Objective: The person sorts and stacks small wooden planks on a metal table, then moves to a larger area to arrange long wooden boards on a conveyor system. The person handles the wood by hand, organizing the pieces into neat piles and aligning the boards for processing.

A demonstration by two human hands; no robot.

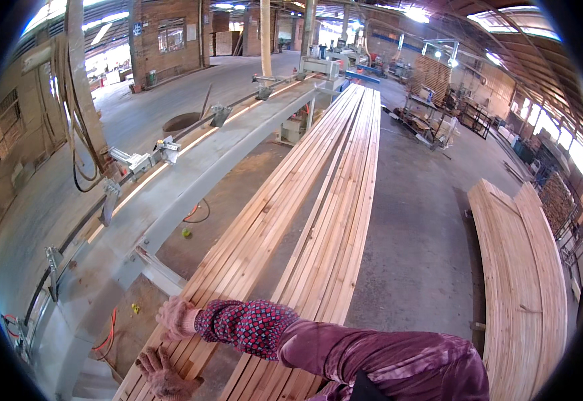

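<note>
resting on the long wood strips (258, 227), both gloved hands lie open and flat — right hand (176, 317) just past left hand (161, 374); the strips run straight away from each grip.

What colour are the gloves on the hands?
Pink, on both the right hand and left hand; head view.

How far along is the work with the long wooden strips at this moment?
Done: two long stacks of wooden strips lie side by side. In hand: the right hand and left hand, both gloved, rest on the near end of the left stack. Left: the grey machine bed beside them looks unloaded.
</note>
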